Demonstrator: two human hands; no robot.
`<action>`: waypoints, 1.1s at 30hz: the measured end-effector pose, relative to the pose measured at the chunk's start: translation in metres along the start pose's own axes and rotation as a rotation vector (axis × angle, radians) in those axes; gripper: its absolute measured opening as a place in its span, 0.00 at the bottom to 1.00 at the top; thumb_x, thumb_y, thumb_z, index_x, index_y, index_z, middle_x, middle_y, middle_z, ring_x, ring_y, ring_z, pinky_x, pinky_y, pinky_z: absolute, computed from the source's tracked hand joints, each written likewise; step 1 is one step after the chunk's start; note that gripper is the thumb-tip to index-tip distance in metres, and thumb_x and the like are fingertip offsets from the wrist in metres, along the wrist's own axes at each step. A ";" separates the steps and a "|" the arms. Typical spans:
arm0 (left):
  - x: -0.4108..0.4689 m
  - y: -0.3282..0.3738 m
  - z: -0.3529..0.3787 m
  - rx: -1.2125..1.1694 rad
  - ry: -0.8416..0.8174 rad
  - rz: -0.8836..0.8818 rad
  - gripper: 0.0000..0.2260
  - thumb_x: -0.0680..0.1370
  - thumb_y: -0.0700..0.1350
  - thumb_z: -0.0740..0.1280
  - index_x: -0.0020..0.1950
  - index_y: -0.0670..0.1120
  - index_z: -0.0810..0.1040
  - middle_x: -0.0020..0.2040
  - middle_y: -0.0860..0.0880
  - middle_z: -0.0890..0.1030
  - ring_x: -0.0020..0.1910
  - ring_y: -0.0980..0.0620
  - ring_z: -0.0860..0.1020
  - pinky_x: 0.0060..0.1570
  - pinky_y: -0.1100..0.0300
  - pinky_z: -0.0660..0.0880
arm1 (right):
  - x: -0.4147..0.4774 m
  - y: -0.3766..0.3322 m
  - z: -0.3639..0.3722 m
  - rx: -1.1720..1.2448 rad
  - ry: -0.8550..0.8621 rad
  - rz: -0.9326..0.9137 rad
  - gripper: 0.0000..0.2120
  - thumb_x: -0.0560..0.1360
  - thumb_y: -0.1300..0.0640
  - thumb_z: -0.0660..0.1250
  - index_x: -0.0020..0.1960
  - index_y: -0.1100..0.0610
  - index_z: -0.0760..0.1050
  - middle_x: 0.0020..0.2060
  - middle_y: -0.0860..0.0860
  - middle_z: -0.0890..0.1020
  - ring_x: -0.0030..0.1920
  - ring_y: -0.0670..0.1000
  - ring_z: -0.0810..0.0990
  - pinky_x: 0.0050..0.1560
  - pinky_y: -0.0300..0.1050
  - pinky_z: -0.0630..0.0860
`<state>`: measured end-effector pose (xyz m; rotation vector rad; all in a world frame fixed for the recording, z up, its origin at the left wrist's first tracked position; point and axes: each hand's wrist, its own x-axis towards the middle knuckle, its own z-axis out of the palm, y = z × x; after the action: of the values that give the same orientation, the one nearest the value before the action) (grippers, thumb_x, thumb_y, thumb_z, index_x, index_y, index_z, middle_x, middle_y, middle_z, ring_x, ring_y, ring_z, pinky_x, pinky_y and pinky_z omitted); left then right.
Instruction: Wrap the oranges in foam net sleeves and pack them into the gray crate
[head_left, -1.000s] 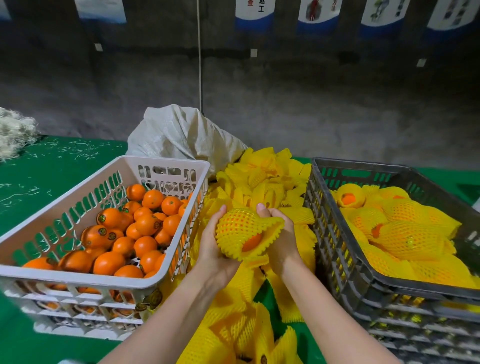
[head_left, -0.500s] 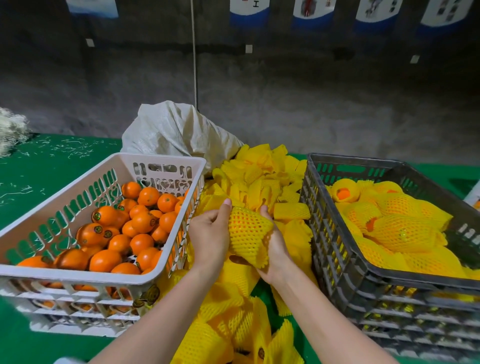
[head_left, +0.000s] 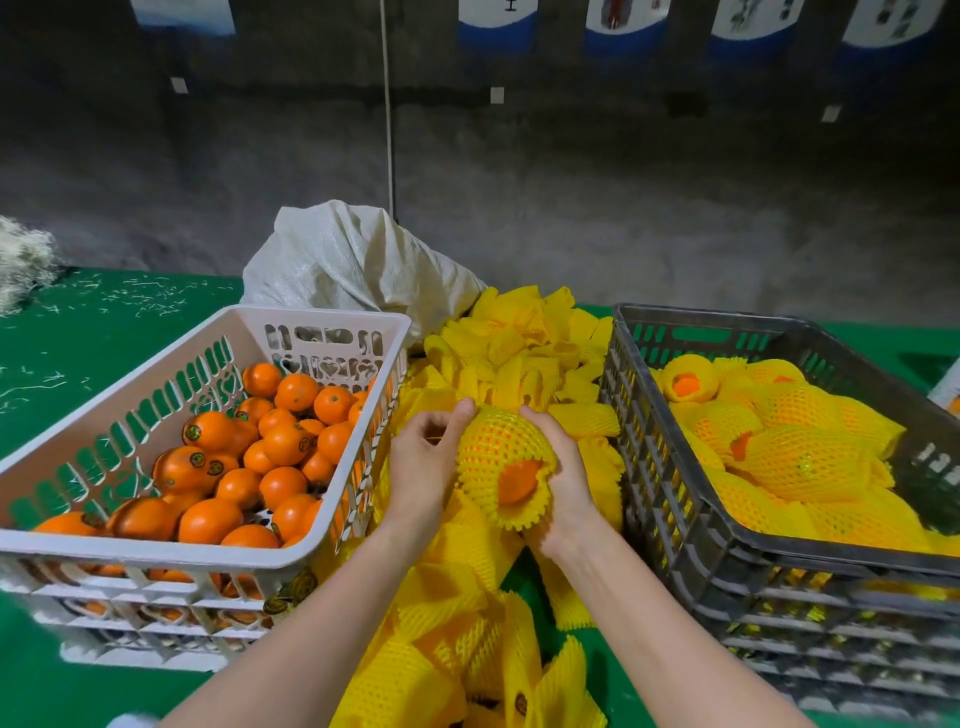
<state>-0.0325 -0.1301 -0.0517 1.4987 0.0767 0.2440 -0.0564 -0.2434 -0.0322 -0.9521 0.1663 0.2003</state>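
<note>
Orange (head_left: 519, 480) in hand: we hold it between the two crates, above the loose sleeves. It sits inside a yellow foam net sleeve (head_left: 491, 441). Bare peel shows only at the sleeve's open, scalloped mouth, which faces toward us.

Left hand (head_left: 423, 467): fingers curled against the sleeve's left side, fingertips up on its top. Right hand (head_left: 569, 480): cupped round the right side and underside. The hands are close together and both clamp the same wrapped fruit.

Loose sleeves (head_left: 441, 649), yellow, lie in a heap from the bottom edge under our forearms and run back between the crates.

Left of the hands: white crate (head_left: 208, 556), slotted walls, holding bare oranges (head_left: 280, 441), several of them with small round stickers.

Right of the hands: gray crate (head_left: 769, 545), holding wrapped oranges (head_left: 805, 460) packed close. One at the back shows peel through its sleeve mouth.

Behind the crates: a crumpled white sack (head_left: 353, 265), touching the far end of the sleeve heap.

All of this rests on a green table (head_left: 104, 322) strewn with pale shreds. A white fibrous clump (head_left: 21, 260) lies at the far left edge. Beyond is a dark gray wall (head_left: 571, 182), with a thin cord hanging down it and placards along the top, too cropped to read.
</note>
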 end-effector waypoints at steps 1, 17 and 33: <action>0.001 0.004 -0.002 0.012 -0.049 -0.150 0.27 0.66 0.67 0.63 0.47 0.45 0.75 0.45 0.50 0.79 0.46 0.53 0.76 0.48 0.52 0.73 | 0.001 -0.001 -0.001 -0.063 0.033 -0.068 0.09 0.75 0.48 0.63 0.45 0.52 0.79 0.37 0.51 0.84 0.39 0.48 0.82 0.38 0.42 0.76; -0.008 0.021 0.008 -0.152 -0.467 -0.260 0.25 0.67 0.68 0.60 0.58 0.57 0.76 0.61 0.56 0.80 0.54 0.59 0.80 0.49 0.59 0.79 | -0.010 -0.007 -0.017 -0.672 -0.259 -0.499 0.24 0.73 0.49 0.65 0.65 0.32 0.61 0.67 0.34 0.64 0.68 0.34 0.62 0.63 0.30 0.65; -0.046 0.021 0.163 0.252 -0.571 0.259 0.08 0.82 0.38 0.58 0.49 0.50 0.73 0.39 0.51 0.76 0.35 0.55 0.75 0.34 0.65 0.73 | -0.038 -0.156 -0.158 -0.959 0.418 -0.818 0.26 0.67 0.58 0.74 0.60 0.45 0.68 0.52 0.38 0.73 0.48 0.30 0.70 0.46 0.27 0.68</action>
<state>-0.0472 -0.2979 -0.0236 1.7787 -0.5639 0.0048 -0.0642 -0.4642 0.0096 -1.9272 0.0418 -0.7495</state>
